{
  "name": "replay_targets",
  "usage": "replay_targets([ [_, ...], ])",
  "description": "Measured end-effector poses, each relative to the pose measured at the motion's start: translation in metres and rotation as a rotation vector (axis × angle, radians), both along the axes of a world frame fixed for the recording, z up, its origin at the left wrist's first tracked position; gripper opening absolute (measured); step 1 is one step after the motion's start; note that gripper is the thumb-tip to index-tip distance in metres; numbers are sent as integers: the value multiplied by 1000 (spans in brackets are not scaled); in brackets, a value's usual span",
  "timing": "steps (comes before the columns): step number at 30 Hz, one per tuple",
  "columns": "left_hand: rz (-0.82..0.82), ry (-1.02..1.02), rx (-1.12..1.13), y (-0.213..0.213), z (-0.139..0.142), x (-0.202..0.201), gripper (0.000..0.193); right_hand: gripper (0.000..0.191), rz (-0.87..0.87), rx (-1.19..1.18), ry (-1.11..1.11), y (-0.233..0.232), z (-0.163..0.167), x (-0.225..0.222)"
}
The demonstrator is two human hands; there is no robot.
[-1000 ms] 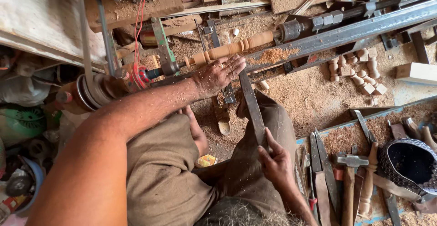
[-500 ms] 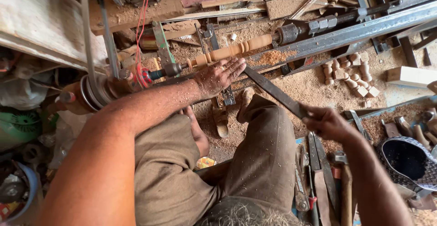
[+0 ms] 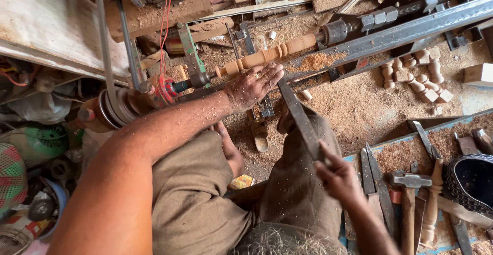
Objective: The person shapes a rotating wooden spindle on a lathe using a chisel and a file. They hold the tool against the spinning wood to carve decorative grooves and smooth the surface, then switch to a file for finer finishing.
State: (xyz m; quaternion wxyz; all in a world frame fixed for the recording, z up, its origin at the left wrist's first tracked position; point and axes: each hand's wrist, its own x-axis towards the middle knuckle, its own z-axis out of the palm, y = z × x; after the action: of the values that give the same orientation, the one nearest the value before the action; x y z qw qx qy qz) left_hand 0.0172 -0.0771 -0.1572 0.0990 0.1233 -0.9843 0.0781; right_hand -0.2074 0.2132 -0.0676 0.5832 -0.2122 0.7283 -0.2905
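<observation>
- On the lathe bed [image 3: 411, 31], I see the turned wooden spindle [image 3: 267, 55] mounted between the centres, above piled sawdust [image 3: 359, 106].
- My left hand [image 3: 252, 84] lies flat, fingers spread, against the spindle.
- My right hand [image 3: 336, 175] is clamped on the long flat chisel [image 3: 299, 116], its tip near the left hand.
- Hammers [image 3: 408, 193] lie just right of it.

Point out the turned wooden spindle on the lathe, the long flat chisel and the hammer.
turned wooden spindle [image 3: 267, 55]: head view, on its middle beads.
long flat chisel [image 3: 300, 119]: head view, on the middle of the blade.
hammer [image 3: 409, 180]: head view, on its metal head.
</observation>
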Motion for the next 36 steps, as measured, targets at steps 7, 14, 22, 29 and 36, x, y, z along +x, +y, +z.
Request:
replay_targets([
  [7, -14, -1, 97, -2, 3, 0, 80, 67, -173, -179, -25, 17, -18, 90],
  [14, -10, 57, 139, -4, -3, -2, 82, 69, -146, -317, -35, 16, -20, 92],
  [22, 9, 105, 49, -6, -19, -3, 74, 62, 157, 33, 105, -6, -9, -27],
  [29, 33, 0, 17, -4, -14, -5, 73, 45, 366, 100, 325, -22, 3, -70],
  [36, 35, 33, 158, -3, -6, -6, 78, 59, 59, -72, 74, 4, 2, 9],
])
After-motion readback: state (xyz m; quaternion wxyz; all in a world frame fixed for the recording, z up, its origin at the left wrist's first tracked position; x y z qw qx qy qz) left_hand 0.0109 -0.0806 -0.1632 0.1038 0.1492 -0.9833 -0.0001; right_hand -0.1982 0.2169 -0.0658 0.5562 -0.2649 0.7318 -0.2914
